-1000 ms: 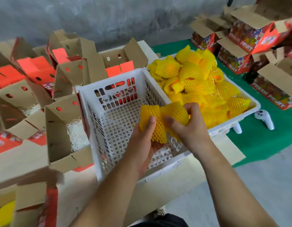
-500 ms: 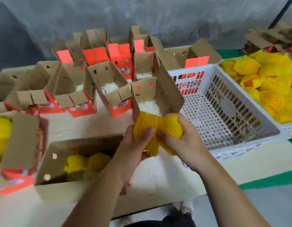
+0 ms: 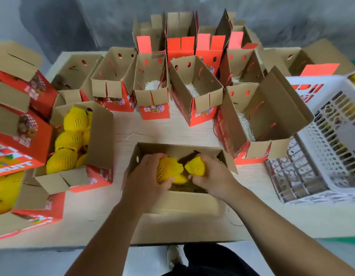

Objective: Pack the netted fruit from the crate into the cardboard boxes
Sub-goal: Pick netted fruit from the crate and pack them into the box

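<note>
Two hands reached down into an open cardboard box [image 3: 178, 200] at the near edge of the table [image 3: 192, 132]. The left hand [image 3: 146, 176] was curled around a fruit in yellow foam netting [image 3: 168, 169], fingers wrapped over its near side. The right hand [image 3: 210, 176] clutched a second netted fruit [image 3: 195, 166] the same way. The two fruits sat just beside each other over the middle of the box, their netted ends pointing away from the person; the long axis of each could not be told under the fingers. A third yellow fruit [image 3: 179, 179] lay lower in the box between the hands. To the left stood a box filled with netted fruit [image 3: 73, 140]. To the right was a white plastic crate [image 3: 327, 140]. Open red-and-brown boxes [image 3: 194, 92] lined the back of the table.
</note>
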{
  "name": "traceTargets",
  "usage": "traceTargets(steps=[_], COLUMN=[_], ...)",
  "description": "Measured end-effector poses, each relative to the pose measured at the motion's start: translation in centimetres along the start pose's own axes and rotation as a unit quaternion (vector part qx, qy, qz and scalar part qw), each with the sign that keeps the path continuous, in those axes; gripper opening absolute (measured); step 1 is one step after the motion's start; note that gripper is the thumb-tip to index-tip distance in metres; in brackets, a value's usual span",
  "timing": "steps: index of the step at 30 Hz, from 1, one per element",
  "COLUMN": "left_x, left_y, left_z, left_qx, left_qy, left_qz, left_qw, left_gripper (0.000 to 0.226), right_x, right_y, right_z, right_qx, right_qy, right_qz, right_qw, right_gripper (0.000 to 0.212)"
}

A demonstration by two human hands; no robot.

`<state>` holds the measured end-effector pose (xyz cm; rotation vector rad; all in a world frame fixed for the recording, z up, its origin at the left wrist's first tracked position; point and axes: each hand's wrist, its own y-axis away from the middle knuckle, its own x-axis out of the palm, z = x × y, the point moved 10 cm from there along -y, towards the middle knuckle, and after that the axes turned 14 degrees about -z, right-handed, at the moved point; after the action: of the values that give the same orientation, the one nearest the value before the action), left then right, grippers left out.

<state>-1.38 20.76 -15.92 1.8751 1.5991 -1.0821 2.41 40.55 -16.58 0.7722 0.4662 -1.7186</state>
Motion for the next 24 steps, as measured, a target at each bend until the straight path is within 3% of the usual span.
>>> traceTargets(steps=[4, 10, 13, 15, 18, 22, 24], left_x=[0.0, 0.7, 1.8, 2.4, 3.5, 3.1, 2.9], left_y=[-0.3, 0.4, 0.9, 1.5, 3.5, 5.1, 5.1], left_z=[2.4, 1.8, 2.3, 2.9, 4.0, 3.9, 3.9], left_qx=[0.009, 0.026, 0.023, 0.003, -0.025, -0.025, -0.029], left_qy=[-0.093, -0.089, -0.106, -0.116, -0.133, -0.148, -0.147], left_qz=[-0.005, -0.017, 0.019, 0.049, 0.101, 0.084, 0.08], left_qw=[0.996, 0.996, 0.994, 0.992, 0.986, 0.985, 0.986], left_gripper=[0.066, 0.06, 0.065, 0.067, 0.067, 0.063, 0.061], right_x=[5.2, 10.9, 11.6, 11.4, 9.7, 9.7, 10.2], right_y=[-3.2, -4.7, -4.1, -3.3, -2.7, 0.0, 0.9], right_z=[-1.6, -3.5, -4.1, -4.3, -3.4, -5.0, -4.5], right_qx=[-0.029, -0.078, -0.094, -0.089, -0.09, -0.047, -0.035], right_qy=[0.287, 0.47, 0.52, 0.519, 0.494, 0.447, 0.401], right_qz=[0.139, 0.195, 0.199, 0.21, 0.174, 0.285, 0.292], right_qw=[0.947, 0.857, 0.825, 0.824, 0.847, 0.847, 0.868], right_gripper=[0.062, 0.057, 0.072, 0.08, 0.054, 0.032, 0.026])
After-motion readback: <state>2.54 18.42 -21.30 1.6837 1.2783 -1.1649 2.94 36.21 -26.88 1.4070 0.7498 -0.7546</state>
